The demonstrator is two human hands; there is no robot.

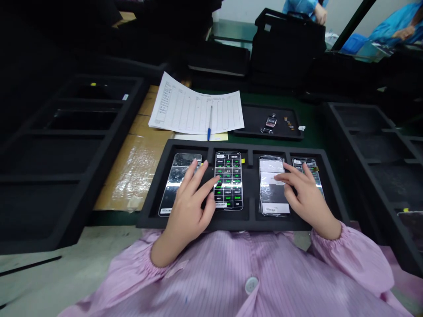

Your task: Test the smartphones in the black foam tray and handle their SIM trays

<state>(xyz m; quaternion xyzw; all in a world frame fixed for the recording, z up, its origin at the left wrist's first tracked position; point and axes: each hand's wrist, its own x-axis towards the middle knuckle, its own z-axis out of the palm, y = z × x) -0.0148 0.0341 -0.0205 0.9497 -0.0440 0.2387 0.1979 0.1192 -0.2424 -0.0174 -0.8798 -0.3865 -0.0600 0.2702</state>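
A black foam tray in front of me holds several smartphones in separate slots. My left hand is open, fingers spread across the far-left smartphone and the second smartphone. That second screen shows a grid with green text. Over the third smartphone, whose screen has white and grey bands, my right hand is also open, its index fingertip at the screen. Part of the right hand covers the far-right smartphone, which displays a similar grid. Whether each fingertip touches glass, I cannot tell.
Behind the tray lie printed sheets with a blue pen on them. A small black tray holds little parts. Larger foam trays stand left and right. Co-workers' blue sleeves show at the back.
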